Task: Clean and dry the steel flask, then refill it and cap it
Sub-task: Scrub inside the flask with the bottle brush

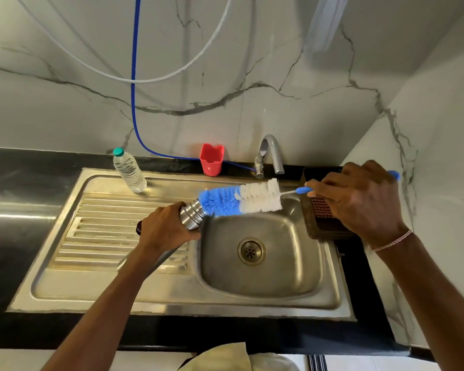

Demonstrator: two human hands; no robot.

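**Bottle brush meeting the mouth of a steel flask above a sink**

A black table point(24, 183) is carrying a steel sink point(172, 298), with a ribbed drainboard on the sink's left and a basin on its right. A person is standing at the sink's near edge, reaching both arms over it.

The right hand point(359, 202) is hovering over the sink's far right corner, its grip curling tightly around the blue handle of a long bottle brush point(241, 199). The brush is stretching leftward across the back of the sink, with white bristles nearer the hand and blue bristles at the tip.

The left hand point(166, 228) is hovering over the middle of the sink, its grip wrapping around the steel flask point(192, 215). The flask is lying tilted, its long axis running from near-left to far-right and its open mouth pointing toward the right hand. The blue tip is touching that mouth, so brush and flask are lining up almost end to end.

The next move is probably calling for a straight push of the brush along that axis.

A clear water bottle point(129, 171) is standing at the sink's far left. A red cup point(211, 159) and a tap point(269, 153) are standing behind the sink.
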